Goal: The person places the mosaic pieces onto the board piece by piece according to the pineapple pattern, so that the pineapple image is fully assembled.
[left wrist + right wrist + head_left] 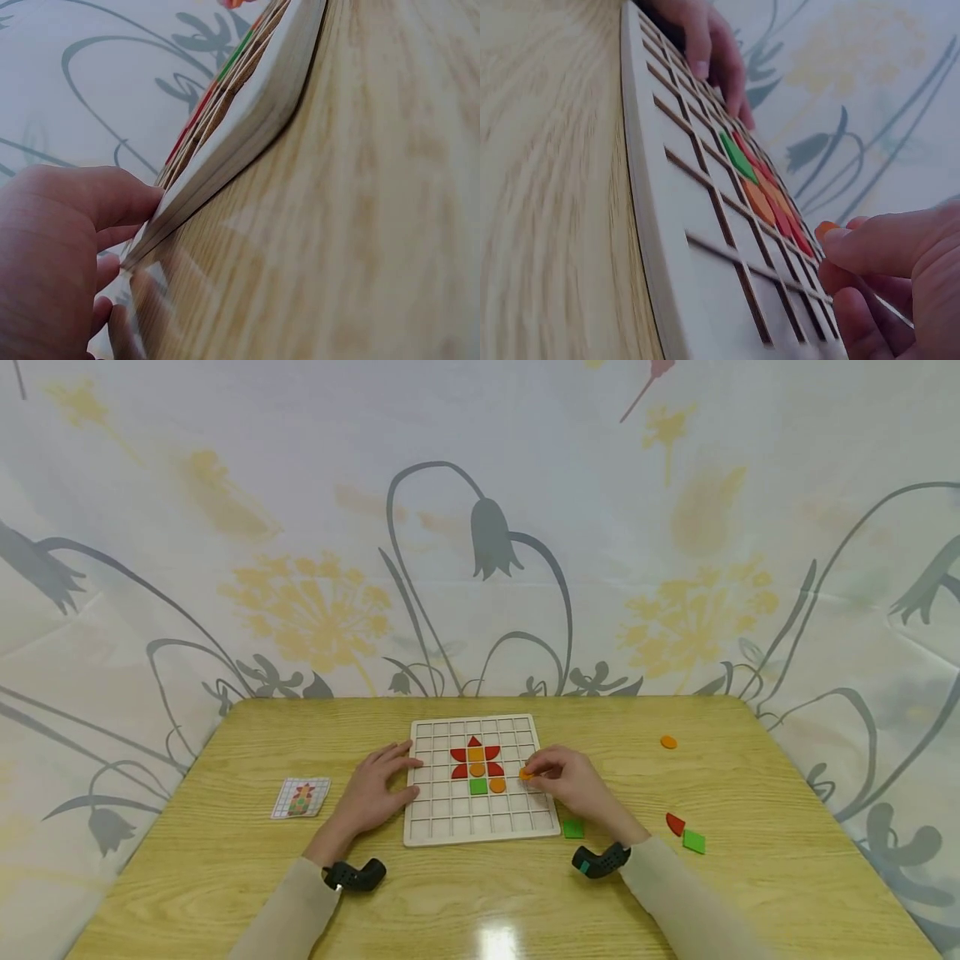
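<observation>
A white square board with a grid of cells [442, 831] lies mid-table. Red pieces [492, 752], an orange square [476, 754], an orange round piece [477, 769], a green square [478, 787] and another orange round piece [497, 785] sit in its cells. My right hand [573, 783] pinches an orange piece [826, 229] between thumb and finger over the board's right side; the fingers partly cover it. At the board's left edge, my left hand [372, 789] rests with fingers extended, the thumb [131, 196] touching the rim.
A small pattern card [283, 797] lies left of the board. Near my right forearm is a green square [573, 829]. Farther right are a red quarter piece [675, 823], another green square [694, 842] and an orange round piece [668, 742]. A patterned curtain hangs behind the table.
</observation>
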`<state>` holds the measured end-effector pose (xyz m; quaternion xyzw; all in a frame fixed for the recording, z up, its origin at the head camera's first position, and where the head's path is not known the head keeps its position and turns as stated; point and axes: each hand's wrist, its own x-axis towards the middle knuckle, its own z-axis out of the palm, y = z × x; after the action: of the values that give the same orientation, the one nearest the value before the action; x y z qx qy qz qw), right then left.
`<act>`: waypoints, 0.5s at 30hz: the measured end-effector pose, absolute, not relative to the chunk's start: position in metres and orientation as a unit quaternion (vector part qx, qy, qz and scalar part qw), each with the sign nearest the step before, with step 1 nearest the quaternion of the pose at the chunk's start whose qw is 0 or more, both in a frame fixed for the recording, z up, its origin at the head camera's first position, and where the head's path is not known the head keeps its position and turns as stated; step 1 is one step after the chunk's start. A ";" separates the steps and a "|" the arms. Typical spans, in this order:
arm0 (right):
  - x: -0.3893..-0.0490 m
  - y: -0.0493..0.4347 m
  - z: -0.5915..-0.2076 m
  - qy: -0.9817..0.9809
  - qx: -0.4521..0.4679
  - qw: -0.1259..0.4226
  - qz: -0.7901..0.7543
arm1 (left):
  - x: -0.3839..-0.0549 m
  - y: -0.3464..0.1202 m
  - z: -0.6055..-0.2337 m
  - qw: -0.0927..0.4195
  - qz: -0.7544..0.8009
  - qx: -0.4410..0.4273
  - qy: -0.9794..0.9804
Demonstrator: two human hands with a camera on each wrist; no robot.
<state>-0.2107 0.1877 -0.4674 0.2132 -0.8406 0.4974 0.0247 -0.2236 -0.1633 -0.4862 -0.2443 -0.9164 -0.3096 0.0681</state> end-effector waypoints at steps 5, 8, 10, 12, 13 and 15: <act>-0.215 0.164 -0.468 -0.841 0.236 0.011 0.487 | -0.224 -0.164 -0.485 0.070 -0.309 -0.246 -0.916; -0.215 0.148 -0.467 -0.835 0.247 0.007 0.492 | -0.225 -0.165 -0.486 0.073 -0.309 -0.246 -0.916; -0.214 0.138 -0.468 -0.829 0.252 0.006 0.498 | -0.225 -0.165 -0.487 0.073 -0.310 -0.246 -0.916; -0.213 0.130 -0.469 -0.827 0.254 0.000 0.501 | -0.226 -0.165 -0.489 0.072 -0.309 -0.245 -0.916; -0.212 0.126 -0.469 -0.826 0.253 -0.003 0.503 | -0.226 -0.165 -0.489 0.071 -0.310 -0.245 -0.916; -0.212 0.118 -0.470 -0.828 0.251 -0.009 0.501 | -0.226 -0.165 -0.489 0.071 -0.310 -0.245 -0.916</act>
<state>-0.2116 0.1184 -0.4701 0.2514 -0.8281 0.5010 -0.0089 -0.2260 -0.1652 -0.4893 -0.2449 -0.9158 -0.3104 0.0709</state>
